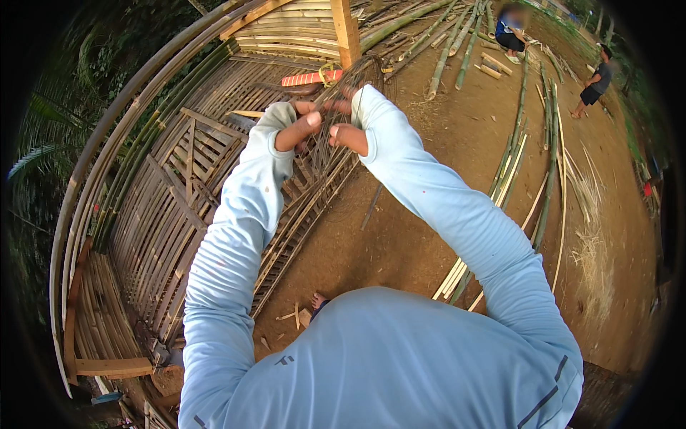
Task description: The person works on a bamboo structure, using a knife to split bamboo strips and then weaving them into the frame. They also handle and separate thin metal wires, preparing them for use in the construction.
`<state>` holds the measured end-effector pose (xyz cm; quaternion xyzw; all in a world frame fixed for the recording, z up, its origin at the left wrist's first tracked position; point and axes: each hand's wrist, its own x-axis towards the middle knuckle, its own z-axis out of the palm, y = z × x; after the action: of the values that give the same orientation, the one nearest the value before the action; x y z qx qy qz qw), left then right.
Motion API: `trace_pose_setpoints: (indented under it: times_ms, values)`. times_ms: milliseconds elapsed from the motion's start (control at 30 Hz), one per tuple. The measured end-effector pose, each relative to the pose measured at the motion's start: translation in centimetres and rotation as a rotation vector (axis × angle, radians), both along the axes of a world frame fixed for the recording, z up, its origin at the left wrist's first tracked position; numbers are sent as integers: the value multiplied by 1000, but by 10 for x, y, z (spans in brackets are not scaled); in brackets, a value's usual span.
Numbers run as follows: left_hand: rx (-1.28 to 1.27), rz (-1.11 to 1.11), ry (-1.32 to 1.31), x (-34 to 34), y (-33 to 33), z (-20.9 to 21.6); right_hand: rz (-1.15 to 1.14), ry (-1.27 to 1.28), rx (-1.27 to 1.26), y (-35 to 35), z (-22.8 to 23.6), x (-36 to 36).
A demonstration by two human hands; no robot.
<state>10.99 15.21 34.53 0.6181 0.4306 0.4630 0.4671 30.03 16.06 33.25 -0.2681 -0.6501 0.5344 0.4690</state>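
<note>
Both my hands are raised in front of me over the edge of a bamboo slat platform (153, 239). Between them hangs a loose, tangled bundle of thin dark strands (330, 159); whether they are wire or cord I cannot tell. My left hand (300, 131) is closed at the bundle's left side, thumb against the curled fingers. On the right side my right hand (348, 134) pinches the strands, thumb pointing left, its upper fingers blurred. A red-orange object with pale stripes (309, 79) and a yellow strap (329, 74) lie on the platform just beyond my hands.
Curved bamboo rails (107, 136) and a wooden post (346, 32) border the platform. Long bamboo poles (516, 136) and pale split strips (450, 279) lie on the brown dirt to the right. One person (510, 34) crouches far off; another person (597, 82) stands at the right.
</note>
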Motion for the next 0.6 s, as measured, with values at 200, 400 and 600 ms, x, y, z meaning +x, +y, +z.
trace_pose_setpoints:
  times_ms: [200,400,600]
  values:
    - [18,47,26,7,-16,2,-80,-44,162,-11,-20,-9]
    - [7,-144,-30,-7,-12,-1,20,194,-58,-30,-24,-12]
    - [78,-170,-23,-8,-19,-4,-79,-24,127,-53,-18,-9]
